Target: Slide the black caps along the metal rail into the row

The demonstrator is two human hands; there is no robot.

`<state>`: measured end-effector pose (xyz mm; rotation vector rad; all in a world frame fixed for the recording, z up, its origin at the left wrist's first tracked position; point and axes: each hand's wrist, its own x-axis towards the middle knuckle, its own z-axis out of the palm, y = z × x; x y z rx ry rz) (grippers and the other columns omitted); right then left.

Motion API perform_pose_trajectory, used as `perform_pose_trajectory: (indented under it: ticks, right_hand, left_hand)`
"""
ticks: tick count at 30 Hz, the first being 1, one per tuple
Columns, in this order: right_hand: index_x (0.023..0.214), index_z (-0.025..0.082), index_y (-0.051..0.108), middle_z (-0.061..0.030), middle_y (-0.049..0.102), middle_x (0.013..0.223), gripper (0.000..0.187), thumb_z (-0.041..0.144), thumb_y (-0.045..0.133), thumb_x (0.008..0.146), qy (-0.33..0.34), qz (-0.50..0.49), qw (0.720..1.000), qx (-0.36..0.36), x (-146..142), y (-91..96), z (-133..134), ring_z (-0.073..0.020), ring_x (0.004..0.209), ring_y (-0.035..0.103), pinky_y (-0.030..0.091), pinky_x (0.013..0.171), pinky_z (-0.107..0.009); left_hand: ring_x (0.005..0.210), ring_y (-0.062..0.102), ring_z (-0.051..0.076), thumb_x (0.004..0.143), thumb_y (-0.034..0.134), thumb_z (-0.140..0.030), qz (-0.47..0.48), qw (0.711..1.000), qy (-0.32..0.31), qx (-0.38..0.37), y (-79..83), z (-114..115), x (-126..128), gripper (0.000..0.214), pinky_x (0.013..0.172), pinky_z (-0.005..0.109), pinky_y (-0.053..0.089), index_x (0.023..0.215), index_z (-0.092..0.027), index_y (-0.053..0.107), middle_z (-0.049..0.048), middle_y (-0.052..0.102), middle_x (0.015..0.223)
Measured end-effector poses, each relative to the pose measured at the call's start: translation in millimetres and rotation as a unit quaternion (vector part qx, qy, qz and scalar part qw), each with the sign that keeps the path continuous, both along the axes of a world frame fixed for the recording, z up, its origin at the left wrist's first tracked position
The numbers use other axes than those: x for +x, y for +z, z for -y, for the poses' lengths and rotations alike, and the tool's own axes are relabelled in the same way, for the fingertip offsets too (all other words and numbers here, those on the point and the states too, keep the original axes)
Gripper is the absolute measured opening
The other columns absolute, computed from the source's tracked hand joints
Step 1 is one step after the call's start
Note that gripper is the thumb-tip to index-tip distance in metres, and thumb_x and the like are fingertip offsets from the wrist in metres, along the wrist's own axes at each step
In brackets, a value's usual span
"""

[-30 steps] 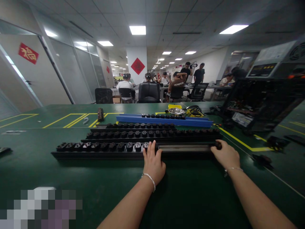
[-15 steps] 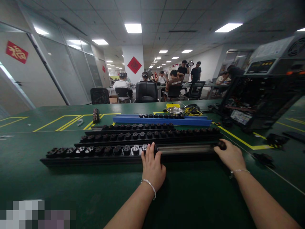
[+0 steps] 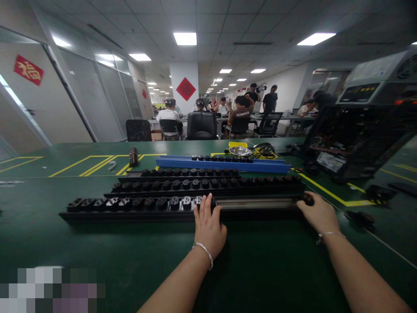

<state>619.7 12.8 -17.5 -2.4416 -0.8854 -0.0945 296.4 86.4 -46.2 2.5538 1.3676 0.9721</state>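
A long black rail (image 3: 130,217) lies across the green table in front of me. Black socket modules (image 3: 162,203), several with grey or white faces, fill its left part in a row. My left hand (image 3: 210,226) rests with stretched fingers on the right end of that row, partly hiding the modules beneath. To the right of it, a bare stretch of metallic channel (image 3: 257,203) shows in the rail. At the rail's right end, my right hand (image 3: 321,213) has thumb and fingers closed round a dark, roundish socket module (image 3: 309,198), mostly covered by the fingers.
Behind lie two more black rails with modules (image 3: 185,185) and a blue rail (image 3: 224,165). A metal bowl (image 3: 240,151) and cables (image 3: 267,150) sit farther back. An open computer case (image 3: 342,130) stands at right. Other people (image 3: 241,115) are beyond the table.
The view has shifted slightly, so the scene sits a little farther right. Both hands keep nearly the same places at the rail and the same grips.
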Motion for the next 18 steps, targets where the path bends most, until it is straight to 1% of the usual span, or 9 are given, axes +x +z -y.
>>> perform_pose_trajectory:
  ticks: [7, 12, 18]
  right_hand:
    - [0.123, 0.016, 0.051, -0.0162, 0.058, 0.117, 0.058, 0.046, 0.045, 0.073, -0.006, -0.024, 0.999, 0.020, 0.2, 2.4, 1.9, -0.0316, 0.107, 0.053, 0.039, 0.091, -0.038]
    - [0.125, 0.018, 0.049, -0.0157, 0.056, 0.122, 0.060, 0.046, 0.044, 0.072, -0.016, -0.045, 0.999, 0.004, -0.9, 5.6, 1.6, -0.0321, 0.110, 0.051, 0.039, 0.092, -0.038]
    - [0.122, 0.018, 0.051, -0.0155, 0.057, 0.120, 0.058, 0.046, 0.046, 0.071, -0.014, -0.036, 0.999, 0.014, 3.3, 2.9, 0.6, -0.0329, 0.107, 0.053, 0.041, 0.089, -0.041]
  left_hand:
    - [0.140, 0.013, 0.028, 0.068, 0.053, -0.007, -0.002, 1.000, 0.001, 0.002, -1.2, -0.7, -0.5, 0.046, 0.111, 0.058, 0.012, 0.111, -0.022, 0.055, 0.0099, 0.027, 0.149]
    - [0.140, 0.012, 0.028, 0.068, 0.053, -0.006, -0.002, 1.000, -0.002, -0.002, -0.2, -0.4, -0.7, 0.046, 0.111, 0.059, 0.012, 0.111, -0.022, 0.055, 0.0096, 0.026, 0.149]
    - [0.140, 0.012, 0.028, 0.069, 0.052, -0.006, -0.003, 1.000, -0.002, -0.003, 1.1, 0.0, -1.1, 0.046, 0.111, 0.059, 0.012, 0.111, -0.023, 0.054, 0.0095, 0.026, 0.149]
